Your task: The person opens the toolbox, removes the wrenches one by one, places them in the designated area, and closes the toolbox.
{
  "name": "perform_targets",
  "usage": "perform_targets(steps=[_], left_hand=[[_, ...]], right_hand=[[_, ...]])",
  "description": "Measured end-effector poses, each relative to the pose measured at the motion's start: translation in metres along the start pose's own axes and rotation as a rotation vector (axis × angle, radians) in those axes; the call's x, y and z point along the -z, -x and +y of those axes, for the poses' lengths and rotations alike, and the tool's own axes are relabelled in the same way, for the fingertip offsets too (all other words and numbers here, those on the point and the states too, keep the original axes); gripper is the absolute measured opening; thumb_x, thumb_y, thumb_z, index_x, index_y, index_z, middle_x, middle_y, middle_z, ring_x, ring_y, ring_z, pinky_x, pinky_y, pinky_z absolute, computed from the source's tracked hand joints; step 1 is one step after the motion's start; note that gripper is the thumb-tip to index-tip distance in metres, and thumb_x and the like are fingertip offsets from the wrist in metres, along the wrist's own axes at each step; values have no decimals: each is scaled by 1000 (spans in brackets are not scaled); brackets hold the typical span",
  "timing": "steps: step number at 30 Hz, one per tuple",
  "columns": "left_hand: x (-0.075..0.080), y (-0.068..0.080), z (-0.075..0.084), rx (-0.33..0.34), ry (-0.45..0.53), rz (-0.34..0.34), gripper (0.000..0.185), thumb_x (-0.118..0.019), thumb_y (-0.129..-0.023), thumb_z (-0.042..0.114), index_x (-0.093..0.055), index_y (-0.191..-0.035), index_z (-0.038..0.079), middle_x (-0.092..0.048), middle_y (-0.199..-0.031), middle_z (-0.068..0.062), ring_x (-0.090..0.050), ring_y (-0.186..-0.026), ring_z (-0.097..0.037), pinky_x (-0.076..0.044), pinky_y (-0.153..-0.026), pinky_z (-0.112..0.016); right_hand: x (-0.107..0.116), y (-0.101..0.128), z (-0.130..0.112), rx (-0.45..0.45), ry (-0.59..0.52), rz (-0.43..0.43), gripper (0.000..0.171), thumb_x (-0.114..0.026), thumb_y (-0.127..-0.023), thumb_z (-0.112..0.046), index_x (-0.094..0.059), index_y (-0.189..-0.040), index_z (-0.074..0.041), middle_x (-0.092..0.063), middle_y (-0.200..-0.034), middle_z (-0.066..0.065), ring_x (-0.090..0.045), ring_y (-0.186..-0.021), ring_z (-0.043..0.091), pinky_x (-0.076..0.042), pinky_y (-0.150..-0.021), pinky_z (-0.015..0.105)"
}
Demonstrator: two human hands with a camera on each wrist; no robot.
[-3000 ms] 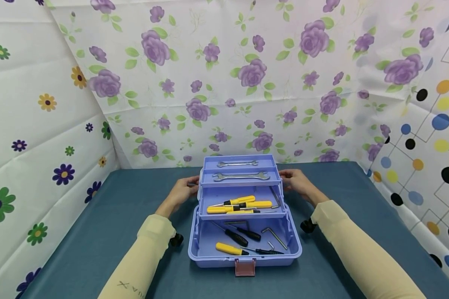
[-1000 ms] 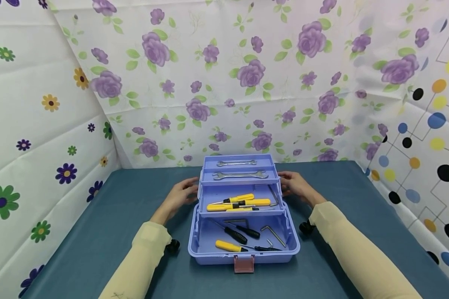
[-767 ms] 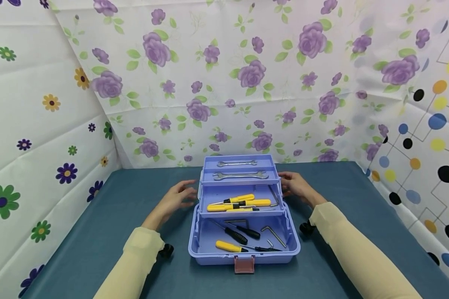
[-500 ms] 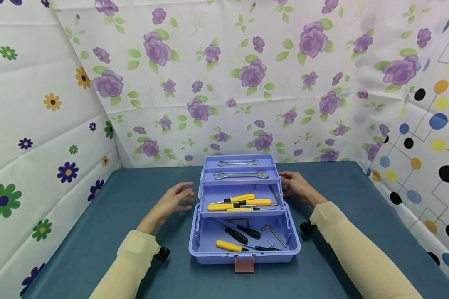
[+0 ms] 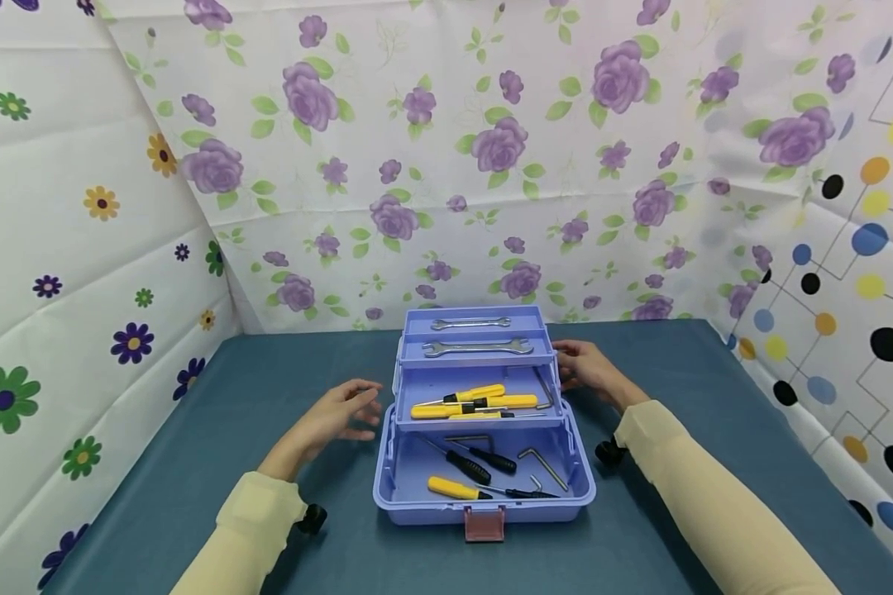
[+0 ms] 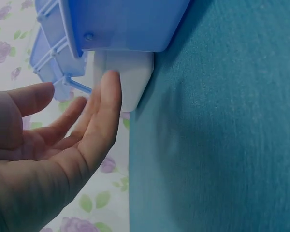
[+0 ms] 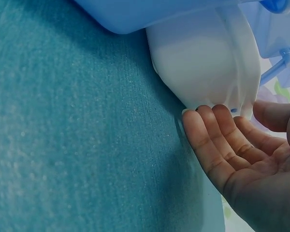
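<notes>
- Lilac toolbox (image 5: 424,516) sits mid-table, unfolded in steps, reddish latch (image 5: 484,524) hanging down at the front.
- Bottom compartment (image 5: 409,479): yellow-handled screwdriver (image 5: 450,487), black-handled drivers (image 5: 470,470), hex keys (image 5: 545,469), all loose.
- Middle tray (image 5: 426,384): yellow-handled screwdrivers (image 5: 512,402) bunched across each other, one hex key (image 5: 544,387) at the right end.
- Top tray (image 5: 476,362): two slots. Big wrench (image 5: 478,347) in the front one, smaller wrench (image 5: 470,323) in the rear one, both lying crosswise.
- Whitish lid (image 7: 203,53) is low behind the box body; wrist views catch it from both sides.
- Left hand (image 5: 332,416): off the box's left side, holding nothing. Fingers loosely spread, thumb apart.
- Right hand (image 5: 595,373): at the box's right rear, by the lid edge. Fingers side by side, slightly bent, thumb apart. Can't tell if the fingertips touch the lid.
- Cream sleeves (image 5: 692,471) on both arms, black wrist units (image 5: 312,518) below the cuffs.
- Table: dark teal cloth (image 5: 290,364).
- Behind: purple-rose sheet (image 5: 432,165). Left: daisy-print sheet (image 5: 59,248). Right: dot-and-line sheet (image 5: 848,330).
</notes>
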State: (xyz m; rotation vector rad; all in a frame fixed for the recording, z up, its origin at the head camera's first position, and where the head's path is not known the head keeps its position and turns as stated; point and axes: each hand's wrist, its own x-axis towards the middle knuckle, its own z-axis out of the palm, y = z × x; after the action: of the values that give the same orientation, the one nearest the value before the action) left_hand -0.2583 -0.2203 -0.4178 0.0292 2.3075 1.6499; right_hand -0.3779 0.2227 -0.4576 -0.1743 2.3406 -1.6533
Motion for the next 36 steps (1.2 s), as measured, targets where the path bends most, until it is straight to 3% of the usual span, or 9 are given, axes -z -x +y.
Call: perform_targets(steps=[6, 11, 20, 36], left_hand=[[-3, 11, -1, 52, 17, -82, 46, -50, -112, 33, -50, -141, -3, -64, -112, -20, -69, -95, -26, -64, -80, -45], [-5, 16, -3, 67, 35, -109, 47, -49, -112, 34, -51, -141, -3, -64, -106, -19, -71, -89, -26, -64, -77, -46], [-11, 17, -6, 43, 30, -163, 47, -52, -110, 42, -54, -128, -1, -64, -106, -18, -70, -85, -25, -64, -74, -46], [-5, 8, -18, -15, 123, -253, 33, -55, -110, 29, -54, -125, -1, -64, -99, -12, -68, -83, -19, -64, -75, -39]], right_hand=[[0, 0, 1, 1, -4, 0, 48, -47, -113, -21, -42, -154, 4, -61, -134, 25, -69, -95, 21, -62, -80, 40], [-2, -1, 1, -4, -10, 0, 48, -47, -112, -20, -42, -154, 4, -60, -133, 24, -68, -95, 21, -62, -79, 40], [-1, -1, 1, -18, 0, 12, 49, -46, -113, -20, -41, -155, 3, -60, -133, 24, -68, -95, 22, -62, -80, 39], [-1, 2, 1, 1, -18, 18, 49, -48, -112, -20, -42, -154, 4, -62, -131, 24, -69, -92, 22, -62, -79, 39]])
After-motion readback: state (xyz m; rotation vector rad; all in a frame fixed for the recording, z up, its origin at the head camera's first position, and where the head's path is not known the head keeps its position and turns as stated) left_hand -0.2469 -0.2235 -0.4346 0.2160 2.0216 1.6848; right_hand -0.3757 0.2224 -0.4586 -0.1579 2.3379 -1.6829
